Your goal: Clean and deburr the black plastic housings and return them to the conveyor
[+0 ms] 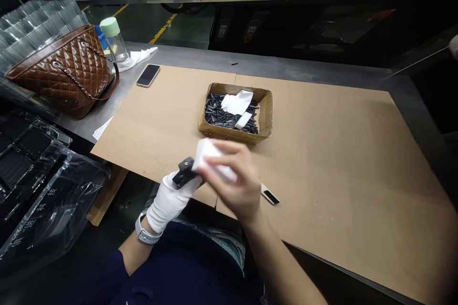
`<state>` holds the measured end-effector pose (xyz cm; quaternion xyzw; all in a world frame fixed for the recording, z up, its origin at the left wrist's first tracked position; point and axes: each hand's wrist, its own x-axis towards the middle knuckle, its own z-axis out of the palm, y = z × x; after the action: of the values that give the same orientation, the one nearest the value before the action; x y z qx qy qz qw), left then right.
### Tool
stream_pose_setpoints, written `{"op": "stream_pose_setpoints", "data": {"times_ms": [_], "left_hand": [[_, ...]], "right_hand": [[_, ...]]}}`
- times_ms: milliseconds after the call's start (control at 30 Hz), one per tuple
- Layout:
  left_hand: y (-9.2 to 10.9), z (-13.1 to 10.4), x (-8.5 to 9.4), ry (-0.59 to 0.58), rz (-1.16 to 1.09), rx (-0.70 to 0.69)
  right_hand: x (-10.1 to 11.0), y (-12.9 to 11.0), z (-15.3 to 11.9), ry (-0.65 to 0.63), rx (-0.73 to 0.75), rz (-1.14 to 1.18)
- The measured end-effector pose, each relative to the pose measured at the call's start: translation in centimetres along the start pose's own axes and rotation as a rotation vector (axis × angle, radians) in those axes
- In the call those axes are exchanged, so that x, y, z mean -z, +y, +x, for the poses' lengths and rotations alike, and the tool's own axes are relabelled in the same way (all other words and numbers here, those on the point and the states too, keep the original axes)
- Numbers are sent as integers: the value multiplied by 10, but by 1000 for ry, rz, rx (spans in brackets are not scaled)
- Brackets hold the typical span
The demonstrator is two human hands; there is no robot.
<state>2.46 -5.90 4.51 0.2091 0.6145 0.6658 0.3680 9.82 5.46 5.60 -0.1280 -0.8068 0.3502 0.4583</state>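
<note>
Head view: box (pixel 265 116) just beyond white block (pixel 203 153), perhaps foam, in right hand (pixel 239 180).

Our left hand (pixel 171 202), white-gloved, holds black part (pixel 183 174); pale watch band (pixel 145 231) at wrist. Our bare right hand (pixel 238 178), blurred, pinches white block (pixel 206 153) against or just beside part; contact unclear. Beyond hands, cardboard box (pixel 229 134) holds small black pieces (pixel 216 113), white scraps (pixel 239 102) on top. We see phone (pixel 148 76) at far left corner of cardboard sheet (pixel 161 119) on desk (pixel 286 63); quilted brown bag (pixel 71 69), green-capped bottle (pixel 116 41) farther left.
</note>
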Motion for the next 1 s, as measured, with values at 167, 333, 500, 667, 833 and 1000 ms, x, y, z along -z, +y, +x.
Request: {"op": "stream_pose_setpoints", "data": {"times_ms": [167, 333, 500, 667, 833, 1000], "left_hand": [[-4, -2, 4, 17, 84, -70], [-4, -3, 5, -20, 127, -82], [8, -7, 5, -67, 199, -93], [18, -9, 0, -114, 199, -62], [14, -2, -4, -22, 242, -31], [7, 3, -1, 6, 456, -29]], "right_hand": [[-3, -2, 0, 42, -21, -33], [0, -3, 0, 34, -123, 39], [0, 2, -2, 17, -270, 205], [-2, 8, -10, 135, -289, 410], [-3, 11, -17, 134, -261, 235], [-6, 7, -16, 16, -233, 40]]}}
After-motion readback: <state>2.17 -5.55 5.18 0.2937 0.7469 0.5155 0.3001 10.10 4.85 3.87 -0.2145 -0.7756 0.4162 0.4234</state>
